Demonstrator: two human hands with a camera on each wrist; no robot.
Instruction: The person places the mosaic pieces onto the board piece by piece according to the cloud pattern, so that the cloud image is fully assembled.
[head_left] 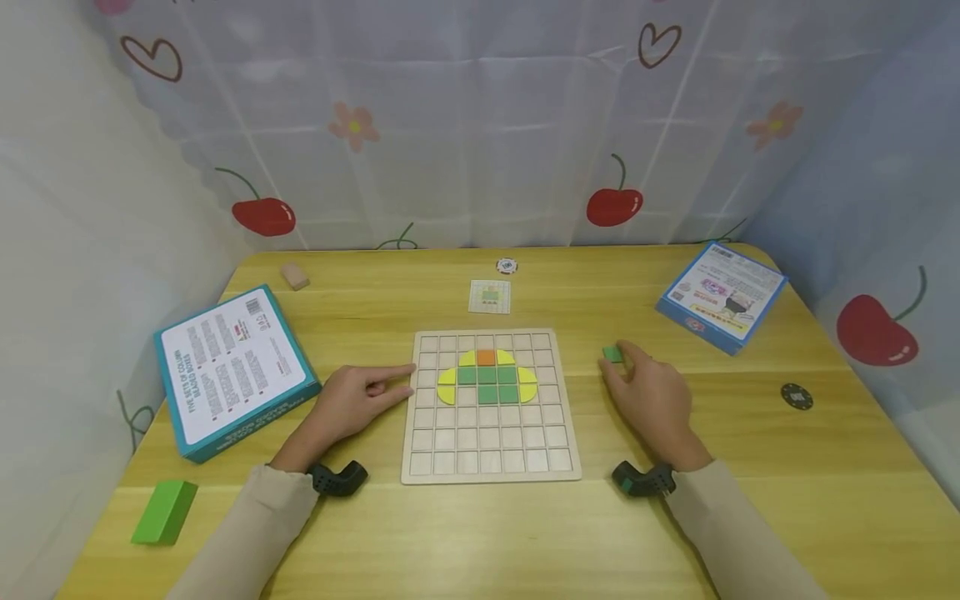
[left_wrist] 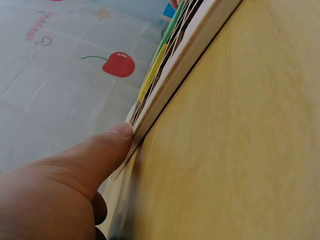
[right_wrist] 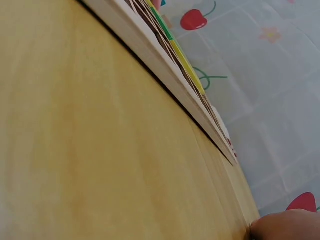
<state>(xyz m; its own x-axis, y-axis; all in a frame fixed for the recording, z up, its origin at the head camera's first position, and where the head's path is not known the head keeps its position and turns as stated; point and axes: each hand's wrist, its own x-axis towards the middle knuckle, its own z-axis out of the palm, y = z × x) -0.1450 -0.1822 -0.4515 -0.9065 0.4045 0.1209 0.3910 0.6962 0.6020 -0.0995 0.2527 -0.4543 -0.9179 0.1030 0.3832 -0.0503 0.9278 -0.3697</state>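
Note:
A wooden grid board [head_left: 491, 461] lies mid-table. Its upper half bears several green square tiles [head_left: 487, 393], an orange square [head_left: 487, 357] and several yellow rounded pieces [head_left: 528, 391]. One bare cell [head_left: 467, 395] shows left of the lower greens. My left hand [head_left: 354, 404] rests at the board's left edge, index finger and thumb extended; the left wrist view shows the thumb [left_wrist: 107, 147] against the rim. To the right of the board, my right hand [head_left: 651, 400] pinches a loose green square tile [head_left: 613, 354] between thumb and index finger, low over the table.
A pattern card [head_left: 490, 297] and a white chip [head_left: 507, 266] lie behind the board. At left are a teal box [head_left: 236, 367], a wooden block [head_left: 295, 276] and a green block [head_left: 165, 512]. A blue box [head_left: 722, 296] and a black chip [head_left: 797, 396] lie right.

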